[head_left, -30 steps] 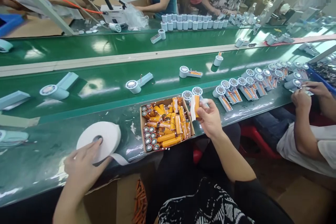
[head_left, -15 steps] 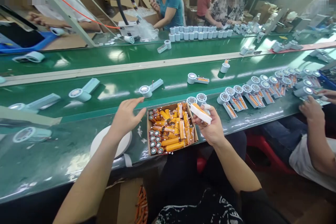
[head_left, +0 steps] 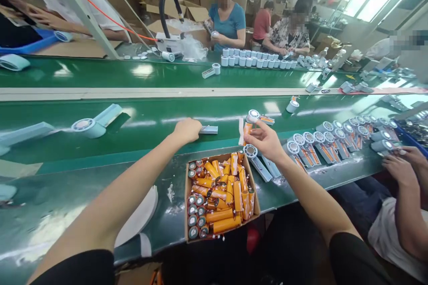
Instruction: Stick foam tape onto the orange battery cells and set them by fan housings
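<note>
My left hand (head_left: 187, 129) reaches out over the green belt (head_left: 143, 120) and closes on a light blue fan part (head_left: 209, 130), whose handle sticks out to the right of my fingers. My right hand (head_left: 265, 141) pinches an orange battery (head_left: 246, 130) with a strip of white tape on it, held upright above the belt. A cardboard box (head_left: 220, 231) full of orange batteries sits at the belt's near edge between my arms. A white tape roll (head_left: 142, 216) lies partly under my left forearm.
Rows of fan parts with batteries (head_left: 327, 142) line the belt to the right, beside a neighbouring person's hands (head_left: 399, 164). More fan parts (head_left: 88, 127) ride the belt at left. Across the belt, several people work behind white cylinders (head_left: 254, 60).
My left hand left the tape roll, swung forward over the belt and gripped a fan part. My right hand carried the taped battery forward and up. The view tilted up.
</note>
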A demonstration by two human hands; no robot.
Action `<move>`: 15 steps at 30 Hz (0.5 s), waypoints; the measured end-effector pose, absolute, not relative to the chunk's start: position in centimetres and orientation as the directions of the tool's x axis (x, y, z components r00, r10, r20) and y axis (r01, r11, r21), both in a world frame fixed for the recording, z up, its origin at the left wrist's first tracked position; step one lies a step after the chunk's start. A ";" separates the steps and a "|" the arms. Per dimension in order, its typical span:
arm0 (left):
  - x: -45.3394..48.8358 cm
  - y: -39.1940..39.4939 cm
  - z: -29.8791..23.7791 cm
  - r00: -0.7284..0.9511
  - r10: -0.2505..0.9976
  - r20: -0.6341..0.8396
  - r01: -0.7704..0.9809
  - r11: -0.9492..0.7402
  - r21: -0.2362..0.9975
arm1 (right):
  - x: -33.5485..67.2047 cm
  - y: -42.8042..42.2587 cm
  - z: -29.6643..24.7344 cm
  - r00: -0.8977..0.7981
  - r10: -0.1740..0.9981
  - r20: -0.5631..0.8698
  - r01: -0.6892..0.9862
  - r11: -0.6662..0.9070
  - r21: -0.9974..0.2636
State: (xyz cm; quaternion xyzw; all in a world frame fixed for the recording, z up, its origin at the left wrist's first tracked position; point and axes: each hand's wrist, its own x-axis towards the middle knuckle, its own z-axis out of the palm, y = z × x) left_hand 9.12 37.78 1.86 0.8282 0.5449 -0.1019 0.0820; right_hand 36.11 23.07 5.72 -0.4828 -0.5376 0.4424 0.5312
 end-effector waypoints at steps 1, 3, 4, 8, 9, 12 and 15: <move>8.9 38.1 1.9 0.396 0.879 -0.265 0.916 -0.400 0.042 | 35.9 24.2 5.5 -0.008 0.991 0.134 0.073 0.134 -0.988; 8.5 38.8 2.0 0.419 0.866 -0.272 0.907 -0.414 0.081 | 35.2 26.4 5.0 -0.080 0.988 0.130 0.112 0.139 -0.984; 8.2 39.0 2.2 0.434 0.858 -0.274 0.900 -0.422 0.103 | 34.8 27.4 4.7 -0.110 0.984 0.140 0.125 0.153 -0.980; 7.3 39.8 2.5 0.495 0.826 -0.271 0.868 -0.459 0.188 | 33.3 31.0 3.3 -0.179 0.963 0.202 0.219 0.239 -0.946; 7.2 39.9 2.5 0.503 0.823 -0.263 0.863 -0.462 0.202 | 33.0 31.7 3.0 -0.191 0.958 0.215 0.253 0.259 -0.932; 7.1 39.9 2.4 0.511 0.826 -0.238 0.857 -0.466 0.220 | 32.0 33.2 2.2 -0.254 0.938 0.234 0.390 0.321 -0.863; 7.4 39.6 2.1 0.512 0.830 -0.221 0.855 -0.469 0.221 | 31.1 33.9 2.0 -0.326 0.919 0.220 0.604 0.382 -0.699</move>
